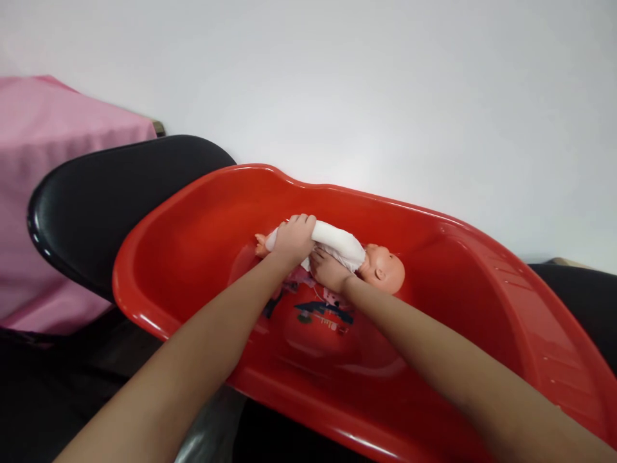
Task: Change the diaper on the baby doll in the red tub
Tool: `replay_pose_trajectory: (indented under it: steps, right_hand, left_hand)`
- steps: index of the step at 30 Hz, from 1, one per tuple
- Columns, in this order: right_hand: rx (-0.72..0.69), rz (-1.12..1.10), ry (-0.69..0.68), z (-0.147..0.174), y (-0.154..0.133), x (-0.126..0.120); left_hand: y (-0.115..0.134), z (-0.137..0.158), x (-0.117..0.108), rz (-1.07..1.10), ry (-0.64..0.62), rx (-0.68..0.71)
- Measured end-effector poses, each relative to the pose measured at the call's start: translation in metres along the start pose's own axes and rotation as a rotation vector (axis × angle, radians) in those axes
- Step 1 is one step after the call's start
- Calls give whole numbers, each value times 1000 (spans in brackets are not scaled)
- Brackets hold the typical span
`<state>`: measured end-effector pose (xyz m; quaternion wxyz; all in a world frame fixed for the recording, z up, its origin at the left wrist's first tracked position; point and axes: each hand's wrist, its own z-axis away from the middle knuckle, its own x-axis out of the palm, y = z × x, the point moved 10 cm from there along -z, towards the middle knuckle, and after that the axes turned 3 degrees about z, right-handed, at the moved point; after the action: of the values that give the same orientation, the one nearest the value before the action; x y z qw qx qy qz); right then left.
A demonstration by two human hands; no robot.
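A baby doll (337, 241) in white clothing lies on its side inside a red baby bathtub (193, 206), its head to the right and its feet to the left. My left hand (295, 235) is closed over the doll's lower body from above. Lower and to the right, my right hand (328, 270) grips the doll's near side around the middle, its fingertips partly hidden beneath the body. A printed picture (322, 312) shows on the tub's floor below the doll.
A black chair (101, 206) stands against the tub's left end, with a pink cloth (58, 135) draped behind it. Another dark surface (576, 299) shows past the right rim. A white wall (361, 83) rises behind the tub.
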<state>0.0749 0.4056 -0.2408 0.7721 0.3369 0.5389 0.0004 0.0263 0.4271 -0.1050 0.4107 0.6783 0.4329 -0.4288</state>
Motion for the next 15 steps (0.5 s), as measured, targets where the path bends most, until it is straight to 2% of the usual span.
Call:
replay_pose_trajectory:
  steps: [5,9,12,15]
  right_hand:
    - [50,140,-56,68,-5,21]
    - [-6,88,-74,92,-10,18]
    - [-112,14,24,85,-21,-15]
    - [-322,-26,185,63,-42,-60]
  left_hand:
    - [-2,2,-1,1,-11,-4]
    - [-1,3,-3,-13,2,-4]
    - [-2,2,0,-13,-7,-5]
    - [-5,0,3,17,0,-8]
